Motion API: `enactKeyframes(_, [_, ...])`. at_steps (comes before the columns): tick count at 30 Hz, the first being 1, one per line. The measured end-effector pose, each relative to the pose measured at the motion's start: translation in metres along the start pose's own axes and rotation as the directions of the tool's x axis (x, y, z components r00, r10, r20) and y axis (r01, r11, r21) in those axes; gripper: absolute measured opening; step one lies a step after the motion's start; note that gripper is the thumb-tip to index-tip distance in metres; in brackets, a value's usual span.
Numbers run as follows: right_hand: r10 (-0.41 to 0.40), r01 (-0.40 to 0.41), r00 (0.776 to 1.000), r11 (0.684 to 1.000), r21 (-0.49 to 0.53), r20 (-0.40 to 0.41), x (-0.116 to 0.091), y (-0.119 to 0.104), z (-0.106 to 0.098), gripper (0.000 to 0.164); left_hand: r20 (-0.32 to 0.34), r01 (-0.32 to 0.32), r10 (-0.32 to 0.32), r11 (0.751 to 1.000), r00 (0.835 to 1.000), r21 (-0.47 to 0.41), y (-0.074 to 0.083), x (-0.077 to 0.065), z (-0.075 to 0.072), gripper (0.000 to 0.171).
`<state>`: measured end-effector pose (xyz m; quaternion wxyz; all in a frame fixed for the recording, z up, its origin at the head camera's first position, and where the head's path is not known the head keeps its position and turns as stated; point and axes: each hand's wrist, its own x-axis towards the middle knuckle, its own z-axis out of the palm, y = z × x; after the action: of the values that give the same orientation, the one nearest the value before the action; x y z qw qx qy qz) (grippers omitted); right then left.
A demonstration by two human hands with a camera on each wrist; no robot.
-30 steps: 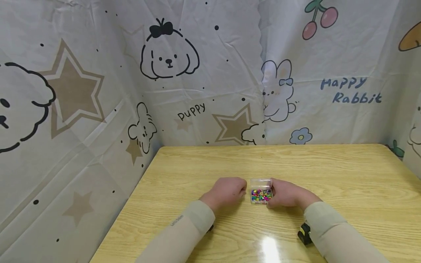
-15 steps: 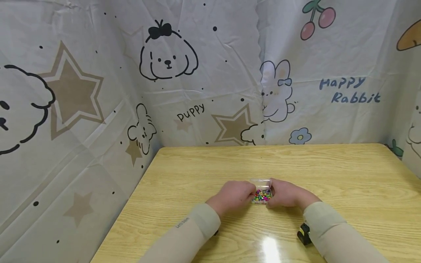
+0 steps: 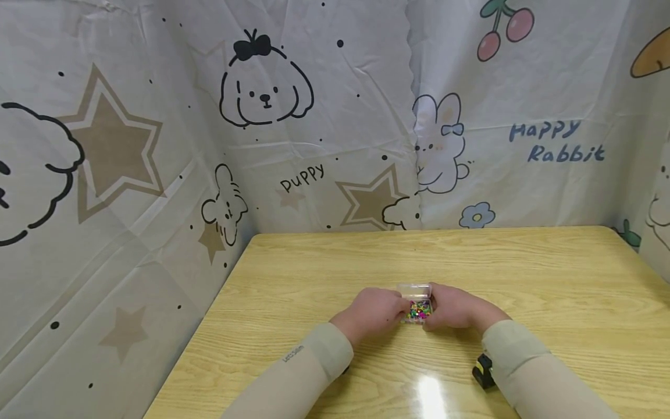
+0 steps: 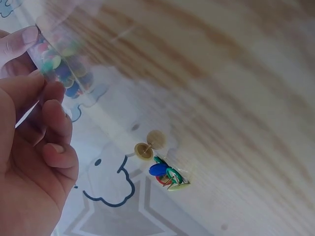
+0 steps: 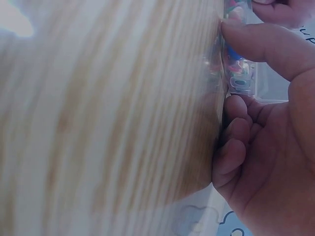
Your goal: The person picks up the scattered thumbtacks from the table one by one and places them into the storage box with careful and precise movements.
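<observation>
A small clear plastic box (image 3: 414,291), lid tipped back, stands on the table full of colourful thumbtacks (image 3: 420,310). From its right side my right hand (image 3: 454,305) grips it; in the right wrist view the thumb (image 5: 266,44) lies along the front. My left hand (image 3: 370,312) reaches over the left part of the box, its fingertips among the tacks. Whether they pinch a tack is hidden. Below that hand, the left wrist view shows a gold thumbtack (image 4: 143,151) beside a little cluster of blue, green and red tacks (image 4: 167,173) on the tabletop.
The wooden table (image 3: 324,262) has a glossy, reflecting surface. Behind and to the left hangs a printed cloth (image 3: 293,145) that bounds the table. A black wrist camera (image 3: 484,371) sits under the right sleeve.
My left hand has moved right, from beside the box to over its left part, fingers dipping in among the tacks. The right hand keeps its grip on the box.
</observation>
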<state>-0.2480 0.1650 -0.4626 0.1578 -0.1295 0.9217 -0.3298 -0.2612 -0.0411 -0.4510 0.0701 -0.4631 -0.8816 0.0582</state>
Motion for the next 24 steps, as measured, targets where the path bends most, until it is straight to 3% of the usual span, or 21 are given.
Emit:
enactKeyframes(6, [0.001, -0.001, 1.0, 1.0, 0.009, 0.006, 0.001, 0.0, 0.0, 0.058, 0.03, -0.019, 0.019, 1.0, 0.999, -0.001, -0.002, 0.0, -0.002, 0.014])
enactKeyframes(14, [0.005, -0.005, 1.0, 1.0, 0.0, 0.001, 0.001, -0.001, -0.002, 0.06, -0.006, -0.014, 0.014, 0.998, 1.0, -0.063, -0.006, -0.003, -0.004, 0.013])
enactKeyframes(19, [0.005, -0.005, 1.0, 1.0, 0.005, -0.007, 0.0, -0.002, -0.002, 0.059, -0.001, 0.021, -0.022, 0.995, 1.0, -0.101, -0.012, -0.008, -0.009, 0.012])
enactKeyframes(24, [0.004, -0.004, 1.0, 1.0, 0.024, 0.004, -0.001, -0.002, -0.002, 0.058, 0.05, 0.077, -0.072, 0.99, 0.996, -0.116, -0.023, -0.015, -0.015, 0.017])
